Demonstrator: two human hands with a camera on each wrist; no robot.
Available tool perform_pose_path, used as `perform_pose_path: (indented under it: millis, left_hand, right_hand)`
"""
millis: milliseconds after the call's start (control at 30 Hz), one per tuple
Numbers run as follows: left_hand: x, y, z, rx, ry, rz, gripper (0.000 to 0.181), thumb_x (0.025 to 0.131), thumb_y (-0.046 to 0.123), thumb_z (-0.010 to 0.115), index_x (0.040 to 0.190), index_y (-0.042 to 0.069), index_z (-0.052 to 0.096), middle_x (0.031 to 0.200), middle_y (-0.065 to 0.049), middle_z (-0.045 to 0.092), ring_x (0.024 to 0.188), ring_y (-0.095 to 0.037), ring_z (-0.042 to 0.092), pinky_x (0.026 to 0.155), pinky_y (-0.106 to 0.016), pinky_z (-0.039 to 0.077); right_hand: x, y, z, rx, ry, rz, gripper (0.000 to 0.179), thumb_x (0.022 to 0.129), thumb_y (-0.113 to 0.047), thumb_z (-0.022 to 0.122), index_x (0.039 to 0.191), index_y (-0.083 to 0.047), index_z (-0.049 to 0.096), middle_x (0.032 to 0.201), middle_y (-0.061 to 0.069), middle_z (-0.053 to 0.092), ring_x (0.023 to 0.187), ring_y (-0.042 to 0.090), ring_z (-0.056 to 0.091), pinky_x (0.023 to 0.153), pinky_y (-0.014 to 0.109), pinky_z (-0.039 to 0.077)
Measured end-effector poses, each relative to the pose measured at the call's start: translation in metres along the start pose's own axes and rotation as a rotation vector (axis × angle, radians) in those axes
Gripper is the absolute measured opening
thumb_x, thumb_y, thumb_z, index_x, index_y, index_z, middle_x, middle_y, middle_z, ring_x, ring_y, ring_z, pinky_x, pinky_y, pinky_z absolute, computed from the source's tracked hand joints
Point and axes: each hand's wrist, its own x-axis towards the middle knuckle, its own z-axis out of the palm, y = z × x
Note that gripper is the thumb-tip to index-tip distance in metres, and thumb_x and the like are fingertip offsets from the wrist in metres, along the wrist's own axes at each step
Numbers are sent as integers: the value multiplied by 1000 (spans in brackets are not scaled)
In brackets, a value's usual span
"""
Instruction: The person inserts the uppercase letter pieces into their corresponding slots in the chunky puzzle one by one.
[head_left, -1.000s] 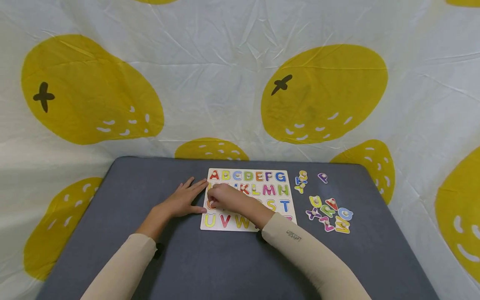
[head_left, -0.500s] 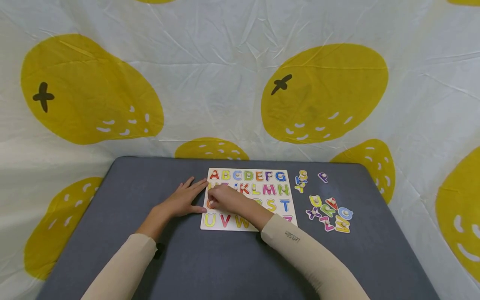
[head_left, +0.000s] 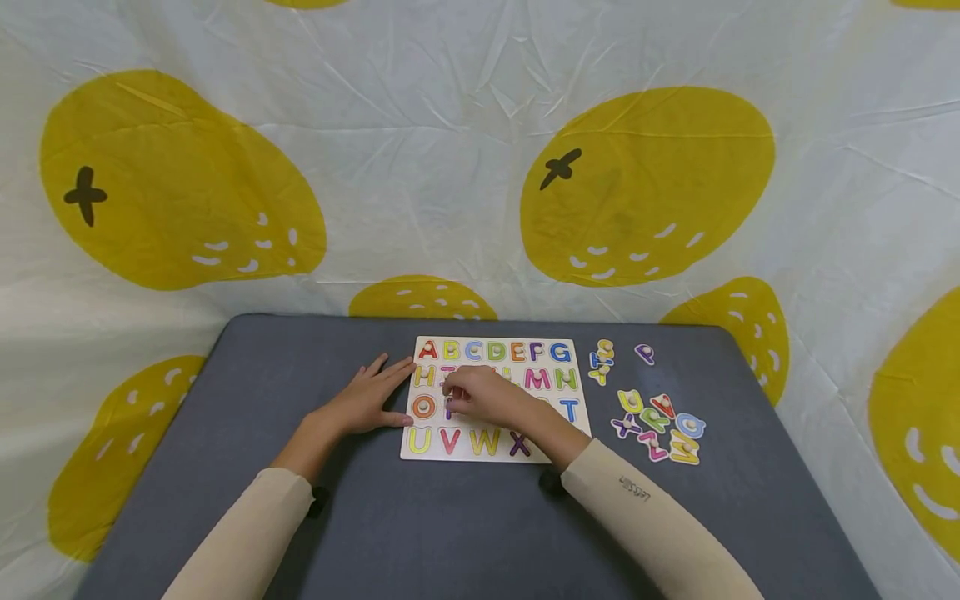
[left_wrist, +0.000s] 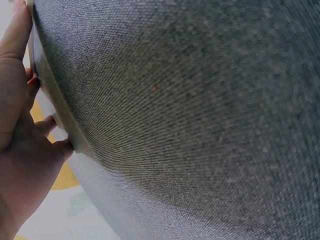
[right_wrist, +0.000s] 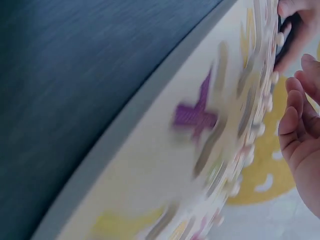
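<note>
One letter board (head_left: 466, 450) lies on the bench (head_left: 420, 533), eleven loose letters (head_left: 685, 448) toward its three o'clock. The left hand (head_left: 367, 400), grip released, touches its nine o'clock edge; the right hand (head_left: 489, 397), grip slack, holding nothing, hovers over it.

The pale alphabet board (head_left: 465, 442) is lying flat, its A-to-G row running along 12 o'clock. The orange knobbed O piece (head_left: 423, 407) is sitting in it toward 9 o'clock; colourful loose letter pieces (head_left: 655, 420) are lying beyond 3 o'clock.
</note>
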Motion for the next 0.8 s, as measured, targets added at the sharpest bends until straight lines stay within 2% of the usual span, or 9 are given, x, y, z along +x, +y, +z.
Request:
perform_pose_path:
  millis: [133, 400, 567, 800]
  left_hand:
    - [-1, 1, -1, 3, -7, -7, 100, 87, 54, 77, 165, 16, 27, 172, -7, 26, 157, -49, 12, 120, -75, 14]
    - [-1, 1, -1, 8, -15, -15, 102, 87, 55, 77, 166, 16, 26, 172, -6, 25, 158, -48, 11, 120, -74, 14]
    - [1, 0, 0, 6, -27, -22, 103, 87, 56, 77, 166, 18, 24, 173, -4, 22, 159, -47, 8, 121, -73, 13]
    - [1, -2, 1, 6, -29, -19, 102, 87, 57, 76, 166, 19, 24, 173, -5, 22, 159, -47, 8, 121, -73, 13]
  right_hand:
    - [-20, 13, -10, 42, 40, 49, 16, 98, -17, 71, 111, -9, 74, 93, -3, 67, 83, 9, 58, 76, 25, 51]
    - [-65, 52, -32, 29, 165, 126, 15, 96, -17, 76, 108, -9, 75, 92, -4, 67, 83, 10, 59, 75, 27, 52]
    - [-93, 77, -48, 49, 193, 200, 15, 96, -18, 75, 108, -8, 75, 91, -4, 67, 82, 10, 58, 73, 29, 52]
    - [-133, 118, -66, -13, 295, 273, 18, 93, -12, 77, 110, -5, 75, 96, 3, 70, 85, 16, 62, 76, 37, 56]
